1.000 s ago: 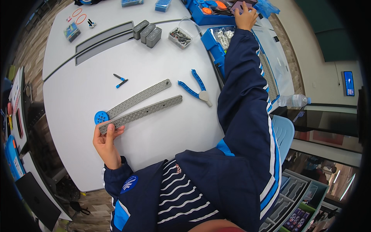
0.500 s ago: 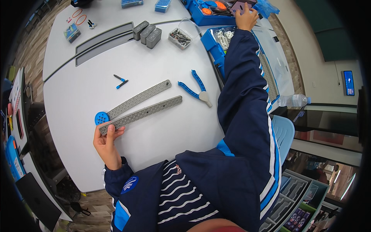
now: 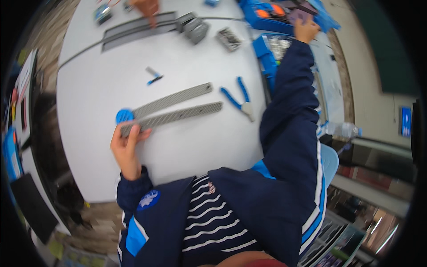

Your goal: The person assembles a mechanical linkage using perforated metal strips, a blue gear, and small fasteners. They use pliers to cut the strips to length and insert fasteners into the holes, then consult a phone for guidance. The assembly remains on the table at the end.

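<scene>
My left hand (image 3: pixel 125 144) grips the near end of a long grey perforated strip (image 3: pixel 174 116) that lies flat on the white table (image 3: pixel 93 84). A second grey strip (image 3: pixel 173 99) lies just beyond it, with a blue disc (image 3: pixel 124 115) at its left end. My right hand (image 3: pixel 306 29) reaches far to the upper right into a blue parts box (image 3: pixel 267 15) and touches a dark flat piece there; whether it grips the piece I cannot tell.
Blue-handled pliers (image 3: pixel 238 97) lie right of the strips. A small blue-tipped tool (image 3: pixel 153 76) sits above them. Long dark bars (image 3: pixel 133 29), grey blocks (image 3: pixel 194 26) and a small tray of parts (image 3: pixel 228 38) lie at the far side, where another person's hand (image 3: pixel 147 8) reaches in.
The view has shifted slightly. Another person's hand now shows at the far edge of the table. My own hands stay where they were.
</scene>
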The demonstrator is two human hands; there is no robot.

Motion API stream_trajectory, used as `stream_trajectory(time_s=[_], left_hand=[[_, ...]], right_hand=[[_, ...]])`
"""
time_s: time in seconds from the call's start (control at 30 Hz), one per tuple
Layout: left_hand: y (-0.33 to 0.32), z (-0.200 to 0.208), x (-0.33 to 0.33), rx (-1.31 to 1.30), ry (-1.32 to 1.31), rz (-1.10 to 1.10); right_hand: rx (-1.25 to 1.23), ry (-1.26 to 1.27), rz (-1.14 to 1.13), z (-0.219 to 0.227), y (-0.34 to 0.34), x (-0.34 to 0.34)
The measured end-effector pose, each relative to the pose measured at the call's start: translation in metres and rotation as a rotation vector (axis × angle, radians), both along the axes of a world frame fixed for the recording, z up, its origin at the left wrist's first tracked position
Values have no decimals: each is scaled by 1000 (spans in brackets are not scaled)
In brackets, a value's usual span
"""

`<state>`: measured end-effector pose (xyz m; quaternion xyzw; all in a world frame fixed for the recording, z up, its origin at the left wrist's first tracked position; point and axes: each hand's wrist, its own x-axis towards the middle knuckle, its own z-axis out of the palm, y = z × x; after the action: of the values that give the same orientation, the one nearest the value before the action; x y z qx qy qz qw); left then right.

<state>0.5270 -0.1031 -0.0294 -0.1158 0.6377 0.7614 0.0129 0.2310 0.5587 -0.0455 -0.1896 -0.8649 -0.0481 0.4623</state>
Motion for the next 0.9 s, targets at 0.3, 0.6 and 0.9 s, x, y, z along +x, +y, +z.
stream_trajectory(time_s=[0.3,0.6,0.9], left_hand=[[-11,4,0,101,29,-7],[-20,7,10,211,125,-90],[-30,5,15,212,226,-67]], right_hand=[[104,124,180,159,-84,16],[-48,-772,1357,133,-371,91],[239,-588,1139,51,-409,36]])
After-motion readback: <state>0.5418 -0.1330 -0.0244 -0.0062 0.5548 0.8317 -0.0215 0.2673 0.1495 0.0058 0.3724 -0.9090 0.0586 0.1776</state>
